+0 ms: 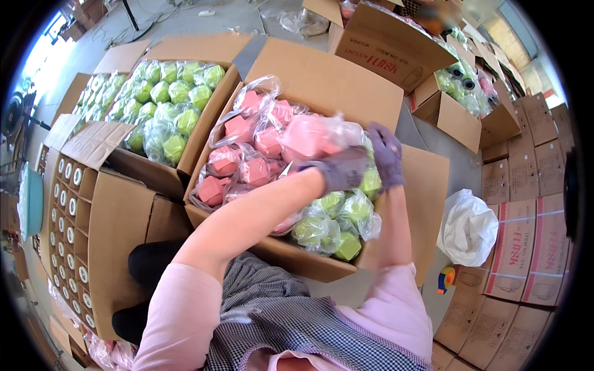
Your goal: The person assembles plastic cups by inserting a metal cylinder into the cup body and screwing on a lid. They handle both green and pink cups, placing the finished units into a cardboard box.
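An open cardboard box (309,263) in front of me holds pink faceted pieces (255,171) and green ones (346,246), all in clear plastic bags. My left hand (343,170), in a purple-grey glove, reaches across the box and is closed on a bagged pink faceted piece (306,136). That piece is lifted above the others and smeared by motion, with loose plastic trailing to its right. Over the box's right side is my right hand (387,154), also gloved, its fingers curled. Whether it grips the loose plastic is hidden.
Left of it, another box (213,117) holds bagged green pieces. A divided carton (93,247) with white-ringed round items stands nearer. At right are a white plastic bag (468,226), a tape roll (445,279) and stacked cartons (513,247). Another open box (455,120) lies far right.
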Available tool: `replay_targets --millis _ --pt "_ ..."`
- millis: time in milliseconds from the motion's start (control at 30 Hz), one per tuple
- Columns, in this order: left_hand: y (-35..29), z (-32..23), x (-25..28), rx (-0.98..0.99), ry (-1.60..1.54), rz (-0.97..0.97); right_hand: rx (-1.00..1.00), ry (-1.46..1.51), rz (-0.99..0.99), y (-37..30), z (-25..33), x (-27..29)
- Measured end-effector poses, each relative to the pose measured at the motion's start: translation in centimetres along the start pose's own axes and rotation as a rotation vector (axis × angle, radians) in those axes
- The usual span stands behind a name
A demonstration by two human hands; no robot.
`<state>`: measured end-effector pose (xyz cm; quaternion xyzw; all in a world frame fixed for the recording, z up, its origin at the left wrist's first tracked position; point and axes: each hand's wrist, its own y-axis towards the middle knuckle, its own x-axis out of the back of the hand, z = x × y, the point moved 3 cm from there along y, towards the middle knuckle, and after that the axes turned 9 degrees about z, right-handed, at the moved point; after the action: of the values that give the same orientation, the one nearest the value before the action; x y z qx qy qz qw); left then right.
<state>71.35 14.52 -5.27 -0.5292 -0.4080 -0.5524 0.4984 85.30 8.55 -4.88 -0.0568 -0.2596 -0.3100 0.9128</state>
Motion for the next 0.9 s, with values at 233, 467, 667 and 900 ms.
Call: replay_targets --millis 233,467,667,900 --pt "0.5 -3.4 0.8 -0.144 0.234 0.176 0.076 -0.713 0.329 11.3 -7.3 -3.7" --pt "6.3 -5.4 -10.7 -0.069 0.05 0.32 -0.009 -1.291 0.912 13.9 -8.7 -11.7" --pt "2.2 -9.5 -10.7 -0.024 -0.259 -0.136 -0.46 -1.306 1.165 15.5 -8.3 -15.5" --pt "-12.5 -12.8 0.1 -0.101 -0.983 -0.167 -0.624 -1.199 1.196 19.4 -17.1 -15.6"
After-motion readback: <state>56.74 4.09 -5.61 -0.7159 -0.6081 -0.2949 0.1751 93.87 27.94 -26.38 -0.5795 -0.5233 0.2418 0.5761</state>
